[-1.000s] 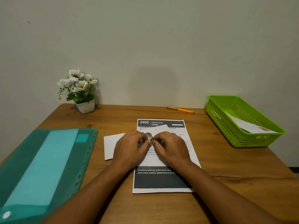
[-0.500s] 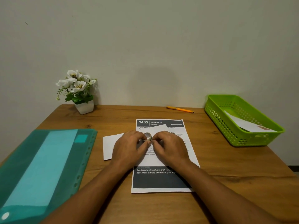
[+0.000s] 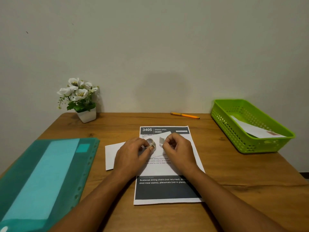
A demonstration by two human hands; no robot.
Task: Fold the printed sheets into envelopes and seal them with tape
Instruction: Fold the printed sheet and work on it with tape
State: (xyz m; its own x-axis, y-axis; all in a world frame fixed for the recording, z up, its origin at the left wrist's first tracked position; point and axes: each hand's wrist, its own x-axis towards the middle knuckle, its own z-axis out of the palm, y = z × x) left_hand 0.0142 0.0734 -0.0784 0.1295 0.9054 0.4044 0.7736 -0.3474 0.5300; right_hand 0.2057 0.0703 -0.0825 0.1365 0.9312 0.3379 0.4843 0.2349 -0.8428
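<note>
A printed sheet (image 3: 167, 190) headed "3405 DINING AREA" lies flat mid-table. On it, partly under my hands, rests a folded white paper envelope (image 3: 112, 154) that sticks out to the left. My left hand (image 3: 132, 156) grips a small roll of clear tape (image 3: 151, 142) above the envelope. My right hand (image 3: 178, 149) pinches a short strip of tape (image 3: 161, 141) pulled off the roll, held a little right of the roll.
A teal plastic folder (image 3: 41, 178) with sheets covers the left side. A green basket (image 3: 222, 121) at the right holds a folded white envelope (image 3: 254, 129). An orange pen (image 3: 184, 115) and a white flower pot (image 3: 87, 114) stand by the wall.
My hands were together over the roll; now my right hand has drawn to the right with a strip of tape, and a gap shows between the hands.
</note>
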